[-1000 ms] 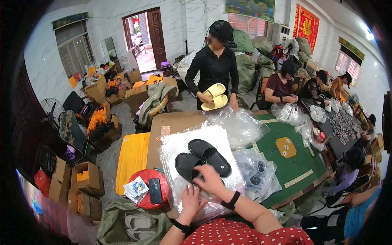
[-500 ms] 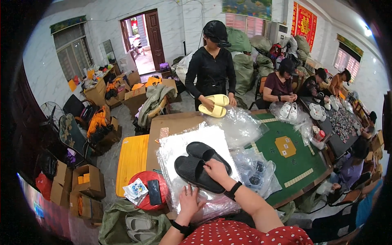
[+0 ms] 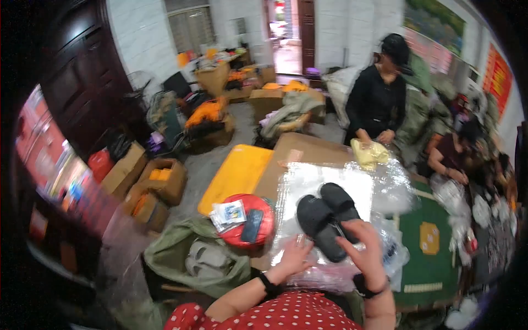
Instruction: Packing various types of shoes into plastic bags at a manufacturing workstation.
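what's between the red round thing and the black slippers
In the head view, only clear plastic sheet lies between the red round container and the black slippers; the left hand rests just below that stretch.

— What colours are the slippers (image 3: 329, 220)?
— Black, on clear shiny plastic (image 3: 324, 184). The sleeve (image 3: 275, 318) is red with white dots.
— And beside them?
— A yellow board (image 3: 236, 175), a red round stool (image 3: 258, 212), a green table (image 3: 434, 258).

Black slippers' (image 3: 329, 219) heel ends behind the right hand (image 3: 367, 256); motion-blurred room.
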